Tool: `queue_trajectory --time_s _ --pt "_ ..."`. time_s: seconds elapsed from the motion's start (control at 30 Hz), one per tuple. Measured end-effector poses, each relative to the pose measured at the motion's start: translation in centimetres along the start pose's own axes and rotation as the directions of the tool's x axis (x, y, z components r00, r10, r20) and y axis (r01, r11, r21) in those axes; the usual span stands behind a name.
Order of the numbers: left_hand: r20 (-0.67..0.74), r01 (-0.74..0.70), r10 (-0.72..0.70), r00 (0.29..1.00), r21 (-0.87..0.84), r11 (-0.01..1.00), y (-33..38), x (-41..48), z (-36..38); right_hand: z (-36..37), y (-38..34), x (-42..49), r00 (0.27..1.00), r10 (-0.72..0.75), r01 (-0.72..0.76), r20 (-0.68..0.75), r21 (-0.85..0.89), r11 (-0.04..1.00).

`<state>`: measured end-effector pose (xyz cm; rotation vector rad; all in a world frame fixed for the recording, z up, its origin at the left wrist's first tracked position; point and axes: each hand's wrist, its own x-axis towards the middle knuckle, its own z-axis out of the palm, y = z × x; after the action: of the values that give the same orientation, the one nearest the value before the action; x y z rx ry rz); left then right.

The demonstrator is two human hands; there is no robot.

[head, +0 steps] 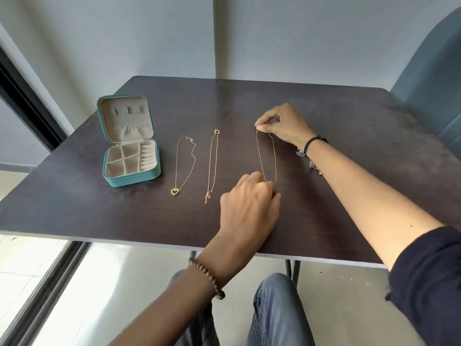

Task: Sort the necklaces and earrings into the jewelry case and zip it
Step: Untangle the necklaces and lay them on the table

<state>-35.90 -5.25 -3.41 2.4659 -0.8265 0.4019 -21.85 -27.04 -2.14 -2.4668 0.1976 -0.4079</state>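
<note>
A teal jewelry case [129, 178] stands open at the table's left, lid upright, beige compartments showing. To its right lies a gold chain with a heart pendant [175, 191]. Beside that lies a second thin gold necklace [211, 168]. A third gold necklace [267, 158] is stretched between my hands. My right hand [282, 123] pinches its far clasp end. My left hand [249, 203] grips its near end, fingers curled over it. Blue earrings [300, 153] lie partly hidden behind my right wrist and forearm.
The dark wooden table [124, 221] stands against a grey wall. A blue-grey chair [429, 78] is at the far right corner. A window frame runs along the left. My knees in jeans show below the table's near edge.
</note>
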Motion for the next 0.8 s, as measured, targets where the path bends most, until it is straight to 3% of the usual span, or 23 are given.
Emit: queue_trajectory --time_s 0.27,0.53,0.8 --pt "0.101 0.056 -0.047 0.994 -0.097 0.994 0.0 0.1 -0.3 -0.3 -0.7 -0.3 1.000 0.002 -0.001 0.015 -0.087 0.996" --pt "0.071 0.092 -0.085 0.994 -0.089 0.992 -0.6 0.0 -1.8 -0.3 -3.1 -1.9 0.998 -0.039 0.034 -0.054 -0.093 0.995" --pt "0.034 0.184 -0.183 0.983 -0.056 0.981 -4.4 1.9 -3.6 2.0 -7.4 -2.3 0.993 -0.108 0.111 0.053 -0.067 0.992"
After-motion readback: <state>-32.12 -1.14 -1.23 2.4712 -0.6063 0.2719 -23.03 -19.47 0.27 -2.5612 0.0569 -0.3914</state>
